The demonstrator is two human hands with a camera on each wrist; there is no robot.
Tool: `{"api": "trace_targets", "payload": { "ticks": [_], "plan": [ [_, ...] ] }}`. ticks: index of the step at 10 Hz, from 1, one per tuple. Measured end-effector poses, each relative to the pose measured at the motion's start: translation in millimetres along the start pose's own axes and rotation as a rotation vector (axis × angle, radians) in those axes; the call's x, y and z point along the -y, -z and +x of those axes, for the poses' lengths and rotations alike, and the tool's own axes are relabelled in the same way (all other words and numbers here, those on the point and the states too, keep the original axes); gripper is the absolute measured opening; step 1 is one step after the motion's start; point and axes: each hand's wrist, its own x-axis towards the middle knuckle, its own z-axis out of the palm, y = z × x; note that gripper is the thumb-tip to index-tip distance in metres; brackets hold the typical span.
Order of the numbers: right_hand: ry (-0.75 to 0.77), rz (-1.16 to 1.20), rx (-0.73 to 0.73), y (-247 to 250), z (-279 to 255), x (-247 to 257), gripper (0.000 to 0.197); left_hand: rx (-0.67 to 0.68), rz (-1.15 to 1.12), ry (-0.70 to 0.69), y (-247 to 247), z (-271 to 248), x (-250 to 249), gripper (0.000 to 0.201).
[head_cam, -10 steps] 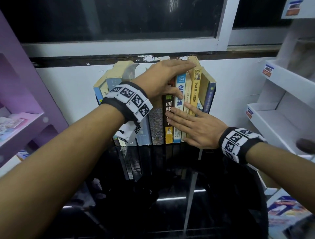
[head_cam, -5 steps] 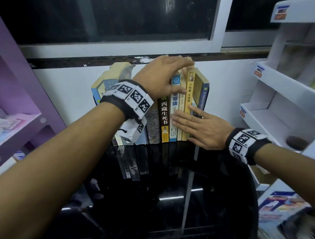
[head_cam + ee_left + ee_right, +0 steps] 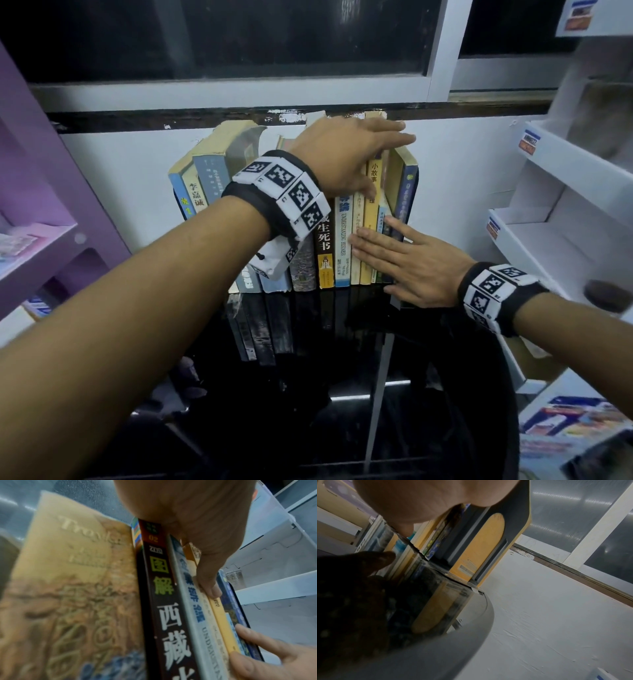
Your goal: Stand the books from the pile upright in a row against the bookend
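Note:
A row of upright books (image 3: 343,246) stands on the glossy black table (image 3: 325,394) against the white wall. My left hand (image 3: 363,154) lies over the tops at the row's right end, fingers straight, with the thumb (image 3: 209,588) pressing a cream spine. My right hand (image 3: 394,250) lies flat against the lower spines of the yellow book (image 3: 371,219) and its neighbours, beside the blue book (image 3: 406,195). In the right wrist view a grey bookend (image 3: 513,520) with an arched cut-out closes the row. The leftmost books (image 3: 202,178) lean.
A purple shelf unit (image 3: 41,205) stands at the left. White display shelves (image 3: 565,222) rise at the right, with a dark object (image 3: 603,294) on one. Colourful magazines (image 3: 575,428) lie low on the right. A dark window (image 3: 239,41) is above the row.
My right hand has slid rightward along the spines, from the dark book to the yellow one. My left hand has reached further right over the tops, and the end books stand closer together.

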Motion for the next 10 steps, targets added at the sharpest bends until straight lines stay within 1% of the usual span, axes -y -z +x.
{"api": "trace_targets", "payload": {
  "ticks": [2, 4, 7, 8, 9, 10],
  "plan": [
    [-0.007, 0.016, 0.005, -2.7, 1.5, 0.9, 0.081, -0.039, -0.019, 0.053, -0.4, -1.0, -3.8, 0.082],
    [-0.006, 0.052, 0.029, 3.6, -0.9, 0.0, 0.081, -0.044, -0.008, 0.073, 0.5, -3.1, -5.5, 0.080],
    [-0.050, 0.092, 0.047, 14.4, -9.4, 3.4, 0.080, -0.020, 0.017, 0.056, 3.6, -6.3, -7.7, 0.078],
    [-0.076, 0.113, 0.090, 14.4, -18.3, 5.0, 0.079, -0.007, 0.014, 0.045, 3.0, -6.1, -5.6, 0.078],
    [-0.088, 0.143, 0.109, 22.9, -21.4, 6.2, 0.078, -0.028, -0.012, 0.018, 4.3, -9.4, -6.8, 0.073],
    [-0.097, 0.136, 0.084, 30.9, -22.3, 7.0, 0.078, -0.118, -0.131, 0.006, 8.3, -16.1, -9.0, 0.063]
  ]
}}
